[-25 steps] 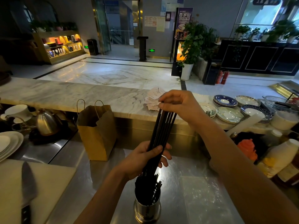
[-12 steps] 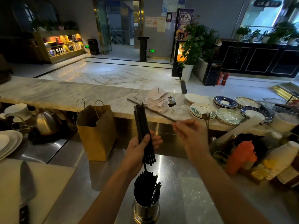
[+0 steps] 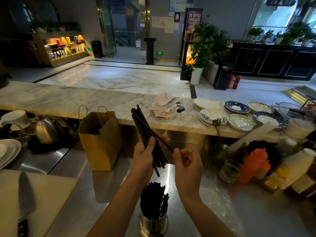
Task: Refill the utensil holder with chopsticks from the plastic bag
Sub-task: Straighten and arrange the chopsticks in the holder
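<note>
Steep chopsticks (image 3: 145, 130), tops leaning left, above utensil holder (image 3: 153, 225); left hand (image 3: 142, 159) grip curled round them; right hand (image 3: 187, 167) pinches one.

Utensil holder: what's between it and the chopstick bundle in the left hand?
Nothing solid. Head view: the chopstick bundle in the left hand hangs above the utensil holder; only steel counter shows through the gap. Right hand pinches one chopstick aside.

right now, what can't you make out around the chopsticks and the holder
Head view only.
1. Number of chopsticks in the left hand: dark, overlapping, the fingers cover their middle.
2. Inside the utensil holder: its steel wall hides how deep the chopsticks there sit.
3. Inside the paper bag: its front wall hides any contents.
4. End of the knife handle: cut off by the bottom edge.
</note>
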A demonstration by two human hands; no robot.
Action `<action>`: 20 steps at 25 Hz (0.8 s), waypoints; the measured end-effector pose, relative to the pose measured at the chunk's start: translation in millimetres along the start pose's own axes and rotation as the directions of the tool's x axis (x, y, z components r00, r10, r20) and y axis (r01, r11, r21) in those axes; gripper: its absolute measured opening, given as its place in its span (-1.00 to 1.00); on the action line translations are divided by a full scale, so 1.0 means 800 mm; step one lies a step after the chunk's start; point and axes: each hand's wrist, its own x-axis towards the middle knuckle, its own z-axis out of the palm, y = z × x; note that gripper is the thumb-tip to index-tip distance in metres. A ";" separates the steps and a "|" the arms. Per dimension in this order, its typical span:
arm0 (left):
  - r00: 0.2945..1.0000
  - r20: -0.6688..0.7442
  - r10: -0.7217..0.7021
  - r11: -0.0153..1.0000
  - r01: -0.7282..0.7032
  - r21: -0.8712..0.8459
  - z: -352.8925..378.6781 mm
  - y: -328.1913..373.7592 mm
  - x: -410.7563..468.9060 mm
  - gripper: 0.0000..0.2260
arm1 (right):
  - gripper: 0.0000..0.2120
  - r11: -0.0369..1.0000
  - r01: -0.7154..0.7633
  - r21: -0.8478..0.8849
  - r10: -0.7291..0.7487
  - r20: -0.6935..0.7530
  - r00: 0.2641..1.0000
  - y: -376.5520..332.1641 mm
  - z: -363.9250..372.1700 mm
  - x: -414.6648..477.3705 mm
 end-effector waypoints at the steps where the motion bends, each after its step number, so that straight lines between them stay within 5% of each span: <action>1: 1.000 -0.008 -0.009 1.000 0.009 -0.019 0.000 0.000 0.000 -0.79 | -0.88 0.999 0.014 -0.033 -0.013 0.025 1.000 0.002 0.001 -0.002; 5: 0.999 -0.016 -0.033 0.999 0.033 -0.027 -0.001 -0.002 0.001 -0.80 | -0.84 0.988 0.050 -0.148 -0.022 0.184 0.983 0.014 0.000 -0.007; 11: 0.999 0.042 0.012 0.933 -0.027 0.358 -0.016 -0.009 -0.008 -0.80 | -0.85 0.978 0.089 -0.188 0.011 0.475 0.880 0.015 -0.016 0.001; 14: 0.988 0.154 -0.022 0.855 -0.061 0.516 -0.031 -0.017 -0.021 -0.79 | -0.71 0.992 0.006 -0.124 0.057 0.495 0.867 0.000 -0.026 0.032; 16: 0.961 0.262 -0.088 0.821 -0.079 0.566 -0.039 -0.026 -0.035 -0.80 | -0.65 0.997 -0.068 -0.026 0.069 0.609 0.790 -0.013 -0.025 0.050; 20: 0.932 0.336 -0.136 0.781 -0.107 0.616 -0.053 -0.041 -0.056 -0.83 | -0.83 0.987 -0.162 0.005 0.111 0.706 0.699 -0.023 -0.020 0.056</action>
